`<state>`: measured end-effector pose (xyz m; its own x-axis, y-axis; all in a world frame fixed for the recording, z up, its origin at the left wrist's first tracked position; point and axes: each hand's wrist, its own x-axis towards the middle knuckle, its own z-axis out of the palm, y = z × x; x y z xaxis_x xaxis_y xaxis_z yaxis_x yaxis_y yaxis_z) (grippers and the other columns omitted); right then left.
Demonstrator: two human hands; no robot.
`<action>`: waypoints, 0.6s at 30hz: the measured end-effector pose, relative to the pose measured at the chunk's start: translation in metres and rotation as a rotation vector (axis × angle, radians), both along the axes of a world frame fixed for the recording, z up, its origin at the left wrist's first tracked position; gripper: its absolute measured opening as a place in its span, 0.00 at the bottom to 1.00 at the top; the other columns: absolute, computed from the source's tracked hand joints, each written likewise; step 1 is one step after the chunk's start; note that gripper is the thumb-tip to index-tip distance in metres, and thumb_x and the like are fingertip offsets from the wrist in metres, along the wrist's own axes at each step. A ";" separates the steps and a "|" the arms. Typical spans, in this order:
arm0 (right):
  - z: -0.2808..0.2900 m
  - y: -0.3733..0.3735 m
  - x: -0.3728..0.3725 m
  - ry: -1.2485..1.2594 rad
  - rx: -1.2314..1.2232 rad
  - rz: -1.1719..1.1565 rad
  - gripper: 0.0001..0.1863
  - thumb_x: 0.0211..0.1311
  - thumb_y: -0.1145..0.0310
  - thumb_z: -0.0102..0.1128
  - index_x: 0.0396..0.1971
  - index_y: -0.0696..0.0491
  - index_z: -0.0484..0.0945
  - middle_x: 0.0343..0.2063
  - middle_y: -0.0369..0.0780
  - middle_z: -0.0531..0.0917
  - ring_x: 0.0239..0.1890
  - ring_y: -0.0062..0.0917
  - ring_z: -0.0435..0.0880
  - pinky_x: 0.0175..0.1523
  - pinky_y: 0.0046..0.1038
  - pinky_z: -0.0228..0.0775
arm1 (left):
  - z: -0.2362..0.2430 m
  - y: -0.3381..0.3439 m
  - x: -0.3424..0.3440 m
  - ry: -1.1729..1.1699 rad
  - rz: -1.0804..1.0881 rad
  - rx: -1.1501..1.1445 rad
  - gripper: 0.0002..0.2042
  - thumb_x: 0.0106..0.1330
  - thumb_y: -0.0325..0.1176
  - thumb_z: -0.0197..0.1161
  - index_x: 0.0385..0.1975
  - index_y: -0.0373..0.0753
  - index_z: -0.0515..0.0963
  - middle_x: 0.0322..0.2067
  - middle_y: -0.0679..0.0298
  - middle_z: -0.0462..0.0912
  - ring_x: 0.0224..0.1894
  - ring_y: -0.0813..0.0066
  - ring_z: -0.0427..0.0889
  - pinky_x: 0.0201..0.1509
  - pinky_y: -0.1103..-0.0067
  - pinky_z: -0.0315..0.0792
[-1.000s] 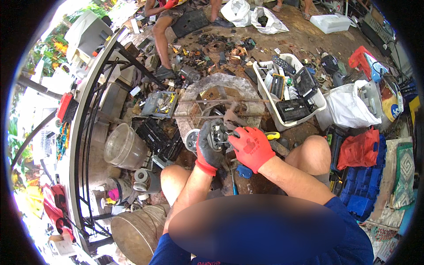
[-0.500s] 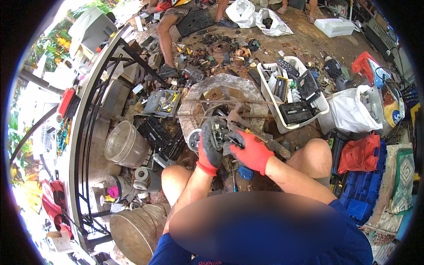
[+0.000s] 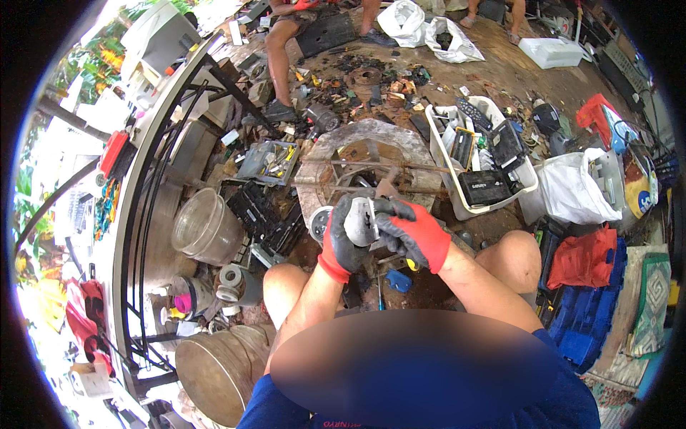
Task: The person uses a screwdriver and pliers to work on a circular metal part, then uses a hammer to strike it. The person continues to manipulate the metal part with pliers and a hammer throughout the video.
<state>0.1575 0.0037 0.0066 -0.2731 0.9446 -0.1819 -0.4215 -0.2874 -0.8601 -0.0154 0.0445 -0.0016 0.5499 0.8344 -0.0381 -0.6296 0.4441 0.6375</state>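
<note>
A pale grey rounded casing [image 3: 359, 223], its right edge dark and jagged, is held up in front of me over the stone block. My left hand [image 3: 338, 247], in a red and black glove, wraps round its left side. The gloved fingers of my right hand [image 3: 420, 234] are bent against its right edge; what lies under them is partly hidden. Just beyond my hands, a rusty hammer-like tool [image 3: 386, 186] rests on the round stone block [image 3: 321, 154]. A round metal part [image 3: 319, 223] sits beside my left hand. Below lie a screwdriver [image 3: 380, 293] and a blue object [image 3: 399, 281].
To the right stands a white bin [image 3: 530, 187] of electronic parts, beside a white sack [image 3: 572, 189]. At left are a clear bucket [image 3: 207, 232], black plastic parts [image 3: 254, 222] and a metal-framed table [image 3: 153, 154]. Scrap [image 3: 364, 75] litters the ground ahead, near another person's leg [image 3: 279, 64].
The held piece has turned, so its pale rounded outside shows instead of the metallic inside. My right hand has moved slightly up and right, its fingers now against the casing's edge.
</note>
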 end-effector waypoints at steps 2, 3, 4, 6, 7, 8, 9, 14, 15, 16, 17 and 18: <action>0.003 0.002 0.012 0.126 -0.057 0.116 0.13 0.71 0.67 0.59 0.50 0.55 0.79 0.29 0.32 0.81 0.25 0.10 0.74 0.27 0.16 0.64 | -0.018 0.005 -0.009 -0.002 0.094 -0.170 0.23 0.76 0.49 0.47 0.54 0.36 0.75 0.49 0.55 0.82 0.46 0.63 0.83 0.49 0.68 0.78; 0.012 0.000 0.009 0.105 -0.118 0.032 0.13 0.71 0.65 0.59 0.48 0.57 0.80 0.28 0.32 0.81 0.24 0.12 0.75 0.25 0.16 0.62 | -0.022 0.007 -0.016 -0.066 0.037 -0.115 0.24 0.74 0.50 0.49 0.56 0.36 0.75 0.50 0.54 0.82 0.48 0.61 0.83 0.52 0.65 0.78; 0.006 0.002 0.008 0.067 -0.001 0.040 0.12 0.70 0.65 0.58 0.46 0.57 0.81 0.27 0.32 0.82 0.24 0.12 0.76 0.25 0.16 0.63 | -0.026 0.008 -0.025 -0.055 -0.043 -0.137 0.25 0.73 0.51 0.50 0.57 0.36 0.74 0.50 0.54 0.82 0.49 0.60 0.83 0.53 0.64 0.78; -0.003 0.005 0.016 -0.018 0.232 0.032 0.12 0.70 0.64 0.57 0.41 0.58 0.82 0.25 0.33 0.83 0.23 0.11 0.78 0.25 0.15 0.66 | 0.001 0.008 -0.022 -0.040 -0.229 -0.185 0.26 0.73 0.51 0.51 0.59 0.36 0.74 0.50 0.54 0.82 0.50 0.60 0.83 0.55 0.64 0.78; 0.002 0.003 0.018 0.189 -0.036 0.028 0.13 0.70 0.66 0.54 0.40 0.61 0.82 0.29 0.37 0.84 0.27 0.16 0.82 0.31 0.19 0.74 | -0.005 0.008 -0.028 -0.003 -0.218 -0.174 0.28 0.71 0.53 0.53 0.61 0.36 0.72 0.51 0.53 0.82 0.51 0.58 0.83 0.57 0.63 0.78; 0.001 0.002 0.019 0.202 -0.039 -0.023 0.13 0.69 0.67 0.54 0.40 0.61 0.82 0.30 0.38 0.85 0.29 0.18 0.83 0.34 0.21 0.75 | -0.001 0.007 -0.029 -0.007 -0.225 -0.139 0.29 0.71 0.53 0.54 0.61 0.36 0.71 0.51 0.53 0.81 0.51 0.59 0.83 0.57 0.63 0.77; -0.004 0.000 0.022 0.215 -0.042 -0.075 0.13 0.69 0.68 0.53 0.40 0.61 0.82 0.32 0.39 0.85 0.30 0.20 0.84 0.36 0.22 0.77 | 0.004 0.006 -0.031 -0.011 -0.233 -0.104 0.30 0.70 0.54 0.55 0.62 0.36 0.70 0.51 0.54 0.81 0.51 0.59 0.83 0.57 0.63 0.77; -0.012 0.004 0.047 0.291 0.067 0.106 0.15 0.62 0.67 0.55 0.45 0.59 0.80 0.33 0.42 0.85 0.31 0.26 0.84 0.36 0.27 0.77 | 0.014 0.000 -0.034 0.098 -0.065 0.148 0.35 0.66 0.56 0.60 0.66 0.37 0.65 0.56 0.57 0.77 0.58 0.63 0.77 0.63 0.65 0.71; -0.012 0.002 0.044 0.298 -0.035 0.049 0.18 0.59 0.66 0.56 0.47 0.58 0.79 0.33 0.42 0.85 0.29 0.27 0.83 0.34 0.26 0.75 | 0.017 0.001 -0.034 0.094 -0.076 0.172 0.35 0.66 0.55 0.61 0.65 0.37 0.66 0.56 0.59 0.77 0.59 0.63 0.75 0.65 0.65 0.69; -0.014 0.001 0.041 0.356 -0.082 0.059 0.18 0.59 0.66 0.56 0.47 0.58 0.79 0.33 0.42 0.85 0.29 0.27 0.83 0.33 0.26 0.75 | 0.016 0.001 -0.032 0.078 -0.092 0.156 0.35 0.66 0.55 0.61 0.65 0.37 0.66 0.56 0.59 0.77 0.59 0.63 0.75 0.65 0.65 0.69; -0.015 -0.001 0.036 0.416 -0.129 0.070 0.18 0.59 0.67 0.56 0.47 0.58 0.79 0.34 0.42 0.85 0.29 0.27 0.83 0.33 0.26 0.75 | 0.016 -0.001 -0.031 0.065 -0.107 0.139 0.34 0.66 0.55 0.61 0.65 0.37 0.66 0.55 0.59 0.77 0.59 0.64 0.76 0.64 0.65 0.69; -0.015 -0.002 0.032 0.476 -0.176 0.080 0.18 0.59 0.67 0.57 0.47 0.58 0.79 0.34 0.42 0.85 0.28 0.27 0.83 0.33 0.26 0.74 | 0.015 -0.001 -0.029 0.051 -0.121 0.122 0.34 0.66 0.55 0.61 0.65 0.37 0.66 0.55 0.59 0.77 0.59 0.64 0.76 0.64 0.65 0.69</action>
<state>0.1894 0.0020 -0.0084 -0.4347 0.8836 -0.1739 -0.7252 -0.4580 -0.5142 -0.0448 0.0434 0.0134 0.6469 0.7621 0.0291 -0.5414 0.4320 0.7213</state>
